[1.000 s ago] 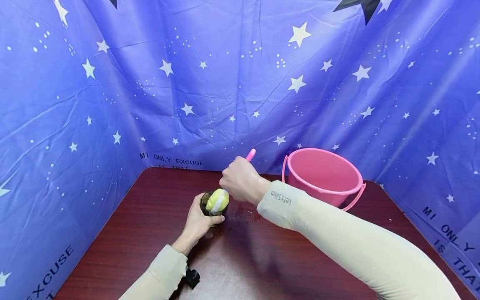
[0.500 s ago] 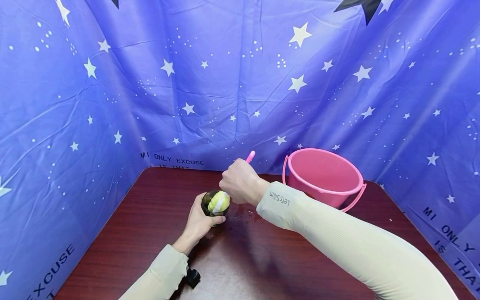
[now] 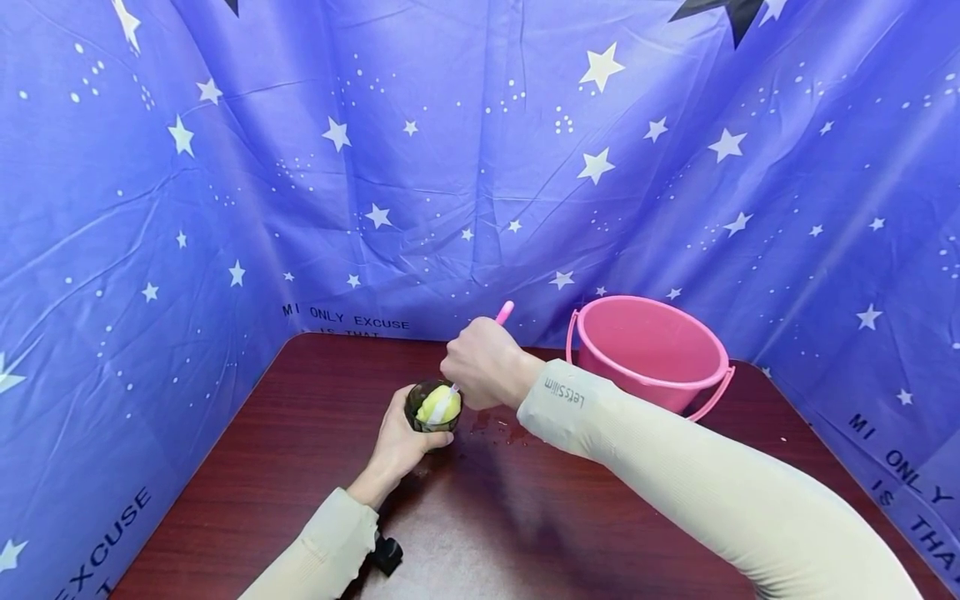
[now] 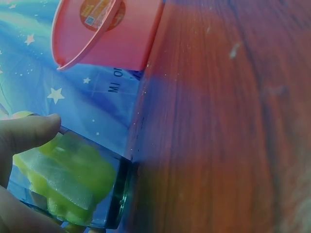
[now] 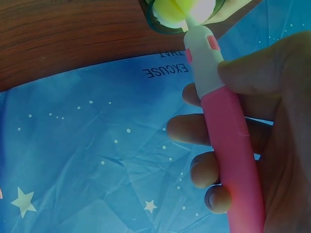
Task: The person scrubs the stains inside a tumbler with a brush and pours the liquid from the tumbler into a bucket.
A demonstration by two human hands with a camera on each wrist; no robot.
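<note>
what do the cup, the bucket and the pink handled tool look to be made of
Cup: glass or clear hard plastic, dark-tinted and glossy; the yellow thing inside shows through its wall.
Bucket: most likely plastic, smooth; evenly pink, with a rounded rim.
Tool: its handle looks like plastic, smooth with fine ribs, pink meeting white at a crisp seam.

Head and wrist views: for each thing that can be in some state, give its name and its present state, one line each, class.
Glass: held, open end in view
Sponge: inside the glass
Brush: gripped, sponge end in the glass
Bucket: upright, open-topped
Bucket handle: folded down
Table: wet in spots
Curtain: hung, creased
Left hand: holding the glass
Right hand: curled round the brush
</note>
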